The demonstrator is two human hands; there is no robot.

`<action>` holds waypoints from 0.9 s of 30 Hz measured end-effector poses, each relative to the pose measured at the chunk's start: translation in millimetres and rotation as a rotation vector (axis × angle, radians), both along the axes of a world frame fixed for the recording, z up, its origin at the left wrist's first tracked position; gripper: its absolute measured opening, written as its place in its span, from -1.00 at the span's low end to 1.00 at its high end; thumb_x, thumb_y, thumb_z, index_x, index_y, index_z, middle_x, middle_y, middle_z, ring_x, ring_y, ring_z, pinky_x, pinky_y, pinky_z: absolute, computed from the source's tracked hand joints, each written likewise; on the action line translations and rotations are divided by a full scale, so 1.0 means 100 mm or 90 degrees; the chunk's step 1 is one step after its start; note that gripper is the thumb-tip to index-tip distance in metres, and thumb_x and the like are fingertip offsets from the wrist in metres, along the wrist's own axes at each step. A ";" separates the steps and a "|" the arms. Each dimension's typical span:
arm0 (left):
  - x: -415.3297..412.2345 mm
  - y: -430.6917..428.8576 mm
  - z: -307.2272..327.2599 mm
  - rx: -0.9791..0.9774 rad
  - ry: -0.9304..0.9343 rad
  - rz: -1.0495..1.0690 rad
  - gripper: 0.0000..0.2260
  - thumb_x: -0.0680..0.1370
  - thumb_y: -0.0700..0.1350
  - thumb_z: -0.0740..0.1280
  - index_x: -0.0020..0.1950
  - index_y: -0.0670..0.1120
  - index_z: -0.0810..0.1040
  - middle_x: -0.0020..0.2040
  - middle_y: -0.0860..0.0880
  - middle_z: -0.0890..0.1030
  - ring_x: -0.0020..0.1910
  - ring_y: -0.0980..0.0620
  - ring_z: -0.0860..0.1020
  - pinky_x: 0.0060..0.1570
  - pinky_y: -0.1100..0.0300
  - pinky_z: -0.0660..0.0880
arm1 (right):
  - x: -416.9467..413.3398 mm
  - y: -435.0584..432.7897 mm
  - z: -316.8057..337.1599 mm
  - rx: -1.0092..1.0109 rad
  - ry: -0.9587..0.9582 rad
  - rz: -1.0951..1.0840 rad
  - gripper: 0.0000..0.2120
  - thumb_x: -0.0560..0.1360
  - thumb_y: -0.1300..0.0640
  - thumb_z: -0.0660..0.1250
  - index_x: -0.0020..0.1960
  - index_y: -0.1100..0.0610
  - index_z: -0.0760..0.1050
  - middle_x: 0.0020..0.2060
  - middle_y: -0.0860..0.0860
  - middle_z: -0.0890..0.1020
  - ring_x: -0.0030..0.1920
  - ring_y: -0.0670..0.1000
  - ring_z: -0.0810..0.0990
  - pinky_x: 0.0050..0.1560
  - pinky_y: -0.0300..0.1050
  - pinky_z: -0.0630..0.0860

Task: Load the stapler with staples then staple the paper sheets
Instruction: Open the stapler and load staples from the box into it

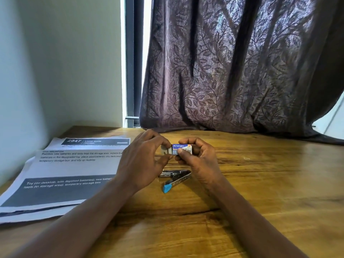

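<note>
Above the wooden table, both hands hold a small blue and white staple box. My right hand grips the box's sleeve. My left hand pinches the grey inner tray, which sticks out of the sleeve's left end. Just below the hands lies the metal stapler with a blue end cap, its top swung open. The printed paper sheets lie flat on the table to the left, partly under my left forearm.
A dark patterned curtain hangs behind the table and drapes onto its far edge. A pale wall stands at the left, with a window strip beside it.
</note>
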State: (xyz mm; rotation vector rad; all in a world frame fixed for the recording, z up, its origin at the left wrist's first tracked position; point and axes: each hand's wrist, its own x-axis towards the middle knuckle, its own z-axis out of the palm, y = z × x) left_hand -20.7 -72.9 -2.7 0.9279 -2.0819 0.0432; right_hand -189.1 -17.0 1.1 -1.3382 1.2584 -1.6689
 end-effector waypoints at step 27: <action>0.04 -0.09 0.03 0.213 0.229 -0.163 -0.93 0.50 -0.14 0.53 -0.06 0.01 0.71 -0.14 0.14 0.71 -0.12 0.17 0.66 -0.16 0.35 0.60 | -0.02 -0.02 0.02 0.069 -0.082 0.035 -0.83 0.54 0.39 0.37 0.09 0.23 0.58 -0.19 0.20 0.70 -0.29 0.03 0.67 -0.26 -0.17 0.59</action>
